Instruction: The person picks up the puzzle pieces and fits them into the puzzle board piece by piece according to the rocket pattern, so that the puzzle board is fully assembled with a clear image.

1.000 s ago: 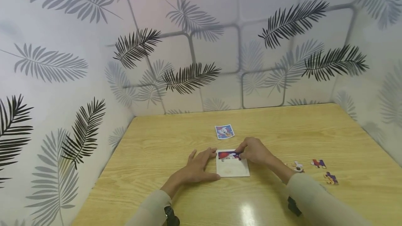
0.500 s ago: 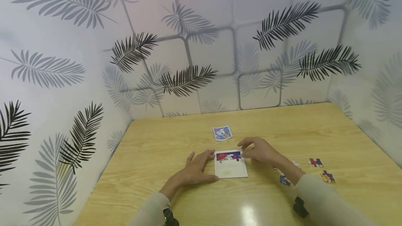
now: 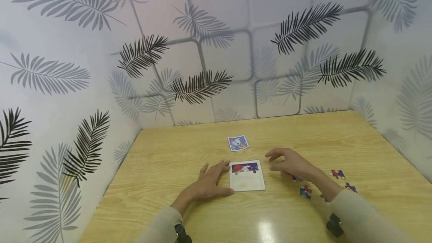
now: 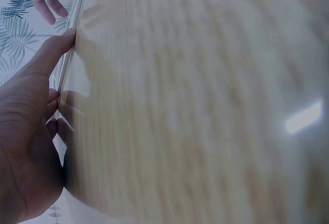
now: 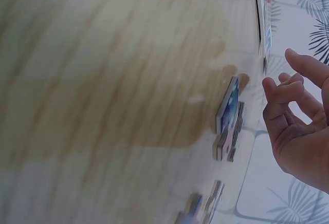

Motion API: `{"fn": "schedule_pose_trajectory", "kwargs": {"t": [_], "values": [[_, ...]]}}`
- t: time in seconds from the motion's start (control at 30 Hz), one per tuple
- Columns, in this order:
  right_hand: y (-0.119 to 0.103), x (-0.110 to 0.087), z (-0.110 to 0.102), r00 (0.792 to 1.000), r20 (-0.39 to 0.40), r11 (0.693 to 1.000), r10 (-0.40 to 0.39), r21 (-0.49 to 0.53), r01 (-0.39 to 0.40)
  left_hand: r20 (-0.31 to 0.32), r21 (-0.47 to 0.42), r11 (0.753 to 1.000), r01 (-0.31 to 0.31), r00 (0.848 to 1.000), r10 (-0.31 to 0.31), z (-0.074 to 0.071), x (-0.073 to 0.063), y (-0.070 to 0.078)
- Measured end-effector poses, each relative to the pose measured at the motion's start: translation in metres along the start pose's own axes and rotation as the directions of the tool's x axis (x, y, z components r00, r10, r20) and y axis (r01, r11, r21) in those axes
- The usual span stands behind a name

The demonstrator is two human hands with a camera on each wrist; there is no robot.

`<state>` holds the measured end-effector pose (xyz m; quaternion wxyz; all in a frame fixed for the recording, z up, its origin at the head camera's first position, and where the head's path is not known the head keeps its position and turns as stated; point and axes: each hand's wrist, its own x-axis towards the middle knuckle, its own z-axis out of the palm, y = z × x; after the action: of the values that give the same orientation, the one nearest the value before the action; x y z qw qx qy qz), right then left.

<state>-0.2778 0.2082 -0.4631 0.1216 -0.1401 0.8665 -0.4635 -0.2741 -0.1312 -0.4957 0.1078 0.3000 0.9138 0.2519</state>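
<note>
Monitor: State the hand positions and the likely faults.

Operator: From my station, I saw the left hand [image 3: 210, 185] spread wide along the left edge of the puzzle tray [image 3: 247, 184], which lay flat on the surface [image 3: 287, 220], on the near side of the picture card [image 3: 237, 143]. The right hand [image 3: 291, 164] hung just right of the tray, thumb and forefinger apart, nothing visible between them. I judged two faults possible. A sideways push from the left hand could have slid the tray and unseated the fitted row [image 3: 248, 167] along its far side. A low sweep of the right sleeve [image 3: 361, 216] could have scattered the loose pieces [image 3: 337, 174] around that arm.

Monitor: List what you could not verify.

Operator: The right arm covered parts of several pieces, so I could not confirm a count. In the right wrist view they appeared nearly edge-on, the lowest cut off at the bottom. I could not tell how firmly the left hand pressed, nor whether the fitted row sat fully down.
</note>
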Motion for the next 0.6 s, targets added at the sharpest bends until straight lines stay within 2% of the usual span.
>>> {"fn": "schedule_pose_trajectory", "kwargs": {"t": [0.13,0.4,0.6], "values": [[0.004,-0.007,-0.005,0.999,0.008,0.999,0.031,0.030,-0.031,-0.001,-0.001,1.000,-0.001,1.000,0.001,0.000,0.000,0.000],[0.008,-0.019,-0.013,1.000,0.015,0.998,0.023,0.060,-0.024,-0.008,0.013,1.000,0.006,1.000,-0.006,0.001,0.002,-0.003],[0.015,-0.026,-0.018,1.000,0.000,1.000,0.009,0.029,-0.009,-0.002,0.012,1.000,-0.002,1.000,0.002,0.002,0.002,-0.003]]}}
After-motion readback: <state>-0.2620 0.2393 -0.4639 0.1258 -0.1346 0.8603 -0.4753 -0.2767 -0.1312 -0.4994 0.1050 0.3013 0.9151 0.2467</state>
